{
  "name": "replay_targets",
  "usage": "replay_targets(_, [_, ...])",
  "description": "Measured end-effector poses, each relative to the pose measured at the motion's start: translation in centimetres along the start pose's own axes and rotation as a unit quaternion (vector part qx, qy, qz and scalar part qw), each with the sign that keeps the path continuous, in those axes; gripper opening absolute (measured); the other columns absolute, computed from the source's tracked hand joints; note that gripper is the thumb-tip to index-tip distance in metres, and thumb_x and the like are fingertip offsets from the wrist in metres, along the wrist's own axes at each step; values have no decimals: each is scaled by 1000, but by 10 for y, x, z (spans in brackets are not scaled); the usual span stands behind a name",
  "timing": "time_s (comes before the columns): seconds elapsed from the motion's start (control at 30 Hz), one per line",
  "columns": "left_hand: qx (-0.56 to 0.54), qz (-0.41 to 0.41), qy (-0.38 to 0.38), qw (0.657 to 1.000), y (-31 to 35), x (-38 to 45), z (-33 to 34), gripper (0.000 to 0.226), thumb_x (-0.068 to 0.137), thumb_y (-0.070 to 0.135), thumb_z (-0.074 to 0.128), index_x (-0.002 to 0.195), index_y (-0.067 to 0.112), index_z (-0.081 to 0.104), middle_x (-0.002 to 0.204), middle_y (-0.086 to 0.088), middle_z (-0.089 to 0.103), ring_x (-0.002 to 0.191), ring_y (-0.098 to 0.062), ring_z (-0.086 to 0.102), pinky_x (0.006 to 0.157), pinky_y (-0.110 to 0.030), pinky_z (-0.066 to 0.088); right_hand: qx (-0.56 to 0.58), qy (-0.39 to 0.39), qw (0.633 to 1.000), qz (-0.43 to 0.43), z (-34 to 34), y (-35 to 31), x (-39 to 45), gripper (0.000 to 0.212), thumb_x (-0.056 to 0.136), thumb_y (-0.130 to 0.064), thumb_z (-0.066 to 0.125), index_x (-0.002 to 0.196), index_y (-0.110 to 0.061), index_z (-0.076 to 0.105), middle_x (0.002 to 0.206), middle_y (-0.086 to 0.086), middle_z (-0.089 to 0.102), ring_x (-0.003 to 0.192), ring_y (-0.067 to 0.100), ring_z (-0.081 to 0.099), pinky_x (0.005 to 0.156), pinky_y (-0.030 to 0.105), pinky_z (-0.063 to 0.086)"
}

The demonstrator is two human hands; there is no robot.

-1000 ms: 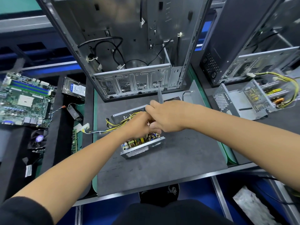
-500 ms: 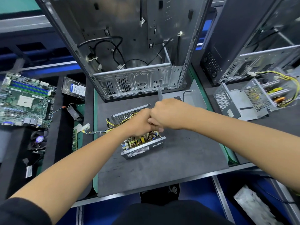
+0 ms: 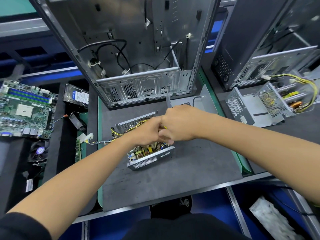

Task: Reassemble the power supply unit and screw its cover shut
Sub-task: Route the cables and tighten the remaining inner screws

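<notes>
Perforated steel power supply unit (image 3: 149,159), uncovered

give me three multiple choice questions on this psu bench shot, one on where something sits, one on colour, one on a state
1. Where does the hard drive lie?
A. left of the open computer case
B. inside the power supply
C. on the right edge of the mat

2. What colour are most wires in the bundle leaving the power supply to the left?
A. all white
B. yellow and black
C. pink

3. What state is the power supply on the mat in?
A. cover screwed shut
B. open, circuit board showing
C. mounted in the case

Key:
1. A: the hard drive rests on the dark tray to the left of the open computer case.
2. B: the wire bundle is yellow and black, ending in a white plug.
3. B: the power supply shows its board and parts from above, while the left hand and right hand meet over it.
</notes>
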State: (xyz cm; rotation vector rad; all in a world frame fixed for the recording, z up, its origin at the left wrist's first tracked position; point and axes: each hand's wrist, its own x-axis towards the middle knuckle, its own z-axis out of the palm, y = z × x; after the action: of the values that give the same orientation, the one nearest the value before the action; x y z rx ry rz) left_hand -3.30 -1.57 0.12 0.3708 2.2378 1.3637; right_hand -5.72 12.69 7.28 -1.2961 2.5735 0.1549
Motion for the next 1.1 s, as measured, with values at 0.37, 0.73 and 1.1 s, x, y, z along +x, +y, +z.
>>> replay_targets(0.37, [22, -6, 8, 1000, -3, 5, 1, 15, 83, -2, 67, 82, 13, 63, 73, -3, 61, 60, -6, 51, 55, -8, 42, 74, 0, 993, -87, 2, 13, -3, 20, 79, -11, 63, 96, -16, 54, 89, -3, 46, 77, 18, 49, 52, 25, 27])
replay_targets(0.73, [383, 57, -86, 918, -22, 2, -7, 23, 82, 36, 65, 104, 30, 66, 104, 19, 66, 104, 0, 41, 106, -19, 0, -96, 42, 992, -66, 11, 3, 3, 37, 102, -37, 37, 101, -10, 61, 94, 11, 65, 79, 33, 62, 52, 30, 27])
replay_targets(1.1, [241, -49, -89, 965, -22, 6, -9, 14, 85, 15, 60, 98, 12, 64, 88, 7, 63, 90, -10, 46, 75, -11, 36, 44, -49, 995, -69, 1, 1, 3, 22, 80, -5, 58, 100, -12, 51, 92, 3, 38, 55, 13, 36, 40, 23, 19])
